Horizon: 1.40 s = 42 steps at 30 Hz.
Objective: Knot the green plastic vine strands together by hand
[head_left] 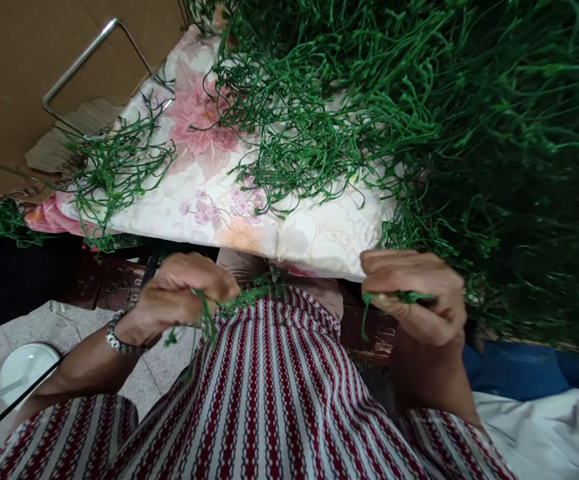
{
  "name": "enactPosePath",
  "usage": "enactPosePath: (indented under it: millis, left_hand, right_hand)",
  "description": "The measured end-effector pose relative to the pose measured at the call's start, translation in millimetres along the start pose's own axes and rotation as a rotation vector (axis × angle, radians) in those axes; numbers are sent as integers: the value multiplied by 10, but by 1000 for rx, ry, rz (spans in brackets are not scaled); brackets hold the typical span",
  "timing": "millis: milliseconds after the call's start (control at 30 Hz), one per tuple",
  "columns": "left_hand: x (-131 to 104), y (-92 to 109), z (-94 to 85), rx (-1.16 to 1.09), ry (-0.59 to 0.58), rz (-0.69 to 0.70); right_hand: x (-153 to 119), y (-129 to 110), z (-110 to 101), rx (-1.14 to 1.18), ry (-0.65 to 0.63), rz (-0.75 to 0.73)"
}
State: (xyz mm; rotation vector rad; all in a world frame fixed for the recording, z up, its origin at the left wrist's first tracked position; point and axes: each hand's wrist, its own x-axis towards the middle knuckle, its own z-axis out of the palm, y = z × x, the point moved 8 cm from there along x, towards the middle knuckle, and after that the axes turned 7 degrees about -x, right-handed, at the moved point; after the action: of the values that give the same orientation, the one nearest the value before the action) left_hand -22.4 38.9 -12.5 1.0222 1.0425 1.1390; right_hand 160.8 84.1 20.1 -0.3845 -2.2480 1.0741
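My left hand (184,287) is closed in front of my lap, fingers wrapped round a thin green sprig (207,320) whose ends hang below the fist. Off to the right, my right hand (419,293) pinches another green sprig (366,320) between thumb and fingers, with a short end dangling down. The hands are well apart. Beyond them, a loose heap of similar thin, forked green sprigs (314,127) lies on a floral cloth (309,230). Whether the sprigs are plastic or real plant is unclear.
A large green mass (529,167) fills the right side. A smaller clump (114,167) lies at the cloth's left, beside a bent metal wire frame (82,60) and a cardboard box (14,67). A white round object (29,367) stands on the floor at lower left.
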Motion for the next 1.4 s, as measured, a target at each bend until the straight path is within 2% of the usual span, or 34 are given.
enactPosePath:
  millis: [67, 100, 200, 333, 533, 667, 900, 1033, 1200, 1300, 1333, 1367, 1400]
  left_hand:
    - [6, -19, -90, -55, 61, -13]
    - [27, -68, -26, -62, -11, -50]
    - [128, -245, 66, -110, -7, -145]
    - [242, -385, 74, -264, 192, -136]
    - [265, -424, 94, -351, 338, -49]
    - [270, -473, 114, -438, 363, -91]
    - [262, -496, 186, -688, 293, -217]
    - [256, -428, 227, -742, 256, -174]
    - [246, -430, 301, -791, 216, -158]
    - [159, -413, 290, -819, 248, -197]
    - [114, -358, 245, -807, 280, -173]
    - [65, -287, 191, -785, 315, -142]
    - [8, -139, 73, -752, 391, 2]
  right_hand:
    - [7, 47, -34, -87, -6, 36]
    - [28, 59, 2, -116, -37, 46]
    - [123, 101, 143, -103, -35, 109]
    - [205, 209, 339, -66, 82, 242]
    - [213, 331, 543, -94, 166, 394]
    - [198, 377, 597, -78, 177, 442]
    - [197, 404, 650, 17, 74, 432]
    - [199, 391, 667, 45, 28, 414]
    - [221, 355, 673, 49, 48, 363]
    - [216, 265, 692, 69, 19, 285]
    - [201, 211, 690, 82, -2, 245]
    - [176, 146, 680, 96, -28, 200]
    - [142, 75, 653, 106, -50, 156]
